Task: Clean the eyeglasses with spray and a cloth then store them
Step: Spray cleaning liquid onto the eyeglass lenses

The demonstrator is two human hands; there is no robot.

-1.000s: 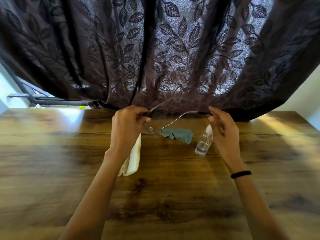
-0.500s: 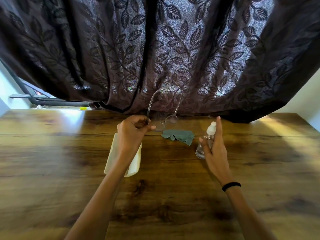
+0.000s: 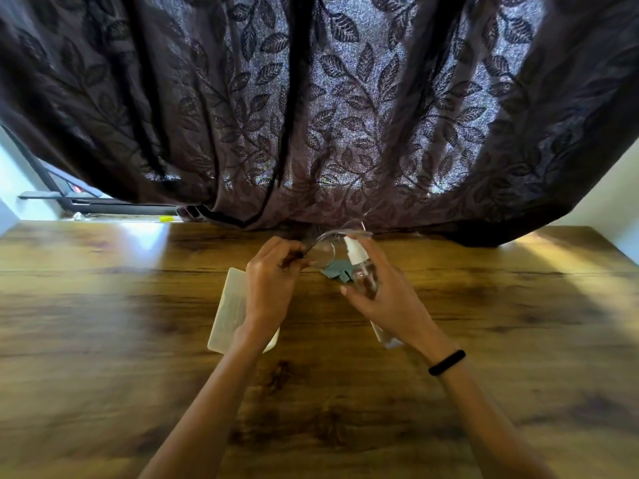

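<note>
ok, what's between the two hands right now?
Head view: the eyeglasses held by the left hand, the spray bottle in the right hand, and the grey-green cloth on the table beneath.

On the table [image 3: 103, 305], the case [image 3: 230, 305] lies left of the cloth [image 3: 337, 273], curtain [image 3: 311, 115] behind.

Both forearms are showing bare, with no sleeves reaching into view. The right wrist is wearing a thin black band [image 3: 447, 363]; the left wrist is wearing nothing.
</note>
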